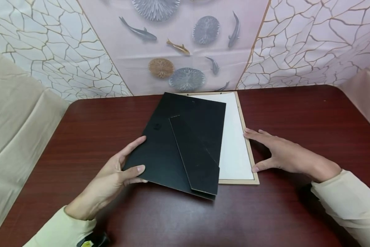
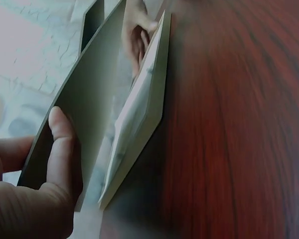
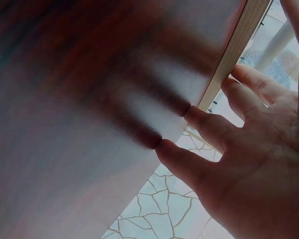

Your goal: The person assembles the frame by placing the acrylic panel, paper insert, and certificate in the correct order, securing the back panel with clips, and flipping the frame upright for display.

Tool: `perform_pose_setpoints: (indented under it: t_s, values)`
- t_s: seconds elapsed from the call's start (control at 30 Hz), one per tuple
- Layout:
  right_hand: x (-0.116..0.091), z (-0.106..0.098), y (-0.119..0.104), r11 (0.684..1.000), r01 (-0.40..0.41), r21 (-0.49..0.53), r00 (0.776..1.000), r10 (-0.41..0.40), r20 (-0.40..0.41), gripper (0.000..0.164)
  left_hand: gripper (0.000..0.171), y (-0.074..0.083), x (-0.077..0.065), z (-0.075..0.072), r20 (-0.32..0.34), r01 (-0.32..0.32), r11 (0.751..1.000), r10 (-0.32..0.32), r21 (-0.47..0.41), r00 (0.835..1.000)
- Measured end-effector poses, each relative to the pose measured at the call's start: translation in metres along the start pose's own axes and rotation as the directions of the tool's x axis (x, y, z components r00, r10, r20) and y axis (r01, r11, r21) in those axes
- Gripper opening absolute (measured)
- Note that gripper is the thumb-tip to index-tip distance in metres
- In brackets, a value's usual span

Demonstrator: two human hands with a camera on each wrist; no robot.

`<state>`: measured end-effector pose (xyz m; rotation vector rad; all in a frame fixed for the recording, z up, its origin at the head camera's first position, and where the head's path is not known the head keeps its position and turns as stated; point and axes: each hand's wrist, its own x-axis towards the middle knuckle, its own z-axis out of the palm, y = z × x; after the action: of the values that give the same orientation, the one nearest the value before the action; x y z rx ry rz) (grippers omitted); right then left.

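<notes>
A black picture frame backing board [image 1: 154, 151] with an easel leg [image 1: 192, 154] on it is tilted in the head view. My left hand [image 1: 111, 181] pinches its lower left corner, thumb on the black face and other fingers beneath. In the left wrist view, the board is raised off the frame, and its underside looks pale. Partly under it lies a light wooden picture frame [image 1: 256, 179] with a white sheet [image 1: 235, 151] inside. My right hand [image 1: 287, 154] touches the frame's right side with spread fingers and thumb; some fingertips rest on the table.
The frame lies on a dark red-brown wooden table [image 1: 311, 120]. Behind it hangs a patterned cloth [image 1: 185, 41] with fish and round motifs. Pale cloth [image 1: 18, 137] borders the left side.
</notes>
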<state>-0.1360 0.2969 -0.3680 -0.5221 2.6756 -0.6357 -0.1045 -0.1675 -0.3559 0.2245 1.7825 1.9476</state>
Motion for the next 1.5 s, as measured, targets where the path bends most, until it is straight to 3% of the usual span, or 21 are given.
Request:
perform_pose_setpoints:
  t_s: [0.3, 0.6, 0.67, 0.77, 0.83, 0.9, 1.0, 1.13, 1.23, 1.4, 1.5]
  values:
    - [-0.001, 0.000, 0.000, 1.000, 0.012, 0.003, 1.000, -0.012, -0.018, 0.110, 0.080, -0.006, 0.023, 0.029, 0.006, 0.056, 0.992, -0.056, -0.111, 0.998]
    - [-0.001, 0.000, 0.001, 0.999, 0.013, -0.029, 1.000, -0.014, -0.025, 0.108, 0.082, -0.008, 0.034, 0.050, -0.087, 0.074, 0.988, -0.086, -0.134, 0.992]
    - [-0.001, 0.000, 0.001, 0.999, 0.015, -0.030, 1.000, -0.015, -0.026, 0.108, 0.085, -0.009, 0.036, 0.053, -0.090, 0.091, 0.991, -0.100, -0.097, 0.991]
    - [-0.002, 0.000, 0.001, 0.999, 0.021, -0.029, 0.999, -0.022, -0.029, 0.108, 0.094, -0.011, 0.038, 0.055, -0.110, 0.106, 0.988, -0.093, 0.110, 0.990]
    - [-0.001, 0.000, 0.002, 0.999, 0.026, -0.030, 0.999, -0.026, -0.029, 0.108, 0.099, -0.012, 0.039, 0.055, -0.127, 0.103, 0.948, -0.067, 0.300, 0.990]
    - [-0.001, 0.000, 0.002, 0.999, 0.030, -0.031, 0.999, -0.031, -0.030, 0.107, 0.102, -0.013, 0.039, 0.054, -0.133, 0.084, 0.877, -0.024, 0.474, 0.991]
    - [-0.002, 0.000, 0.002, 0.999, 0.032, -0.029, 0.999, -0.032, -0.029, 0.107, 0.102, -0.013, 0.038, 0.055, -0.115, 0.046, 0.782, 0.032, 0.621, 0.993]
    - [-0.002, 0.000, 0.002, 0.999, 0.026, -0.023, 0.999, -0.027, -0.027, 0.107, 0.102, -0.013, 0.037, 0.058, -0.103, 0.021, 0.682, 0.079, 0.731, 0.992]
    - [-0.002, 0.000, 0.002, 1.000, 0.023, -0.020, 0.999, -0.024, -0.026, 0.107, 0.102, -0.013, 0.037, 0.062, -0.103, 0.021, 0.624, 0.094, 0.781, 0.990]
    - [-0.002, 0.000, 0.002, 1.000, 0.022, -0.018, 0.999, -0.022, -0.026, 0.107, 0.098, -0.011, 0.036, 0.069, -0.097, 0.043, 0.539, 0.073, 0.841, 0.993]
    - [-0.002, 0.000, 0.001, 1.000, 0.023, -0.018, 0.999, -0.024, -0.026, 0.107, 0.096, -0.009, 0.037, 0.073, -0.100, 0.061, 0.501, 0.052, 0.863, 0.994]
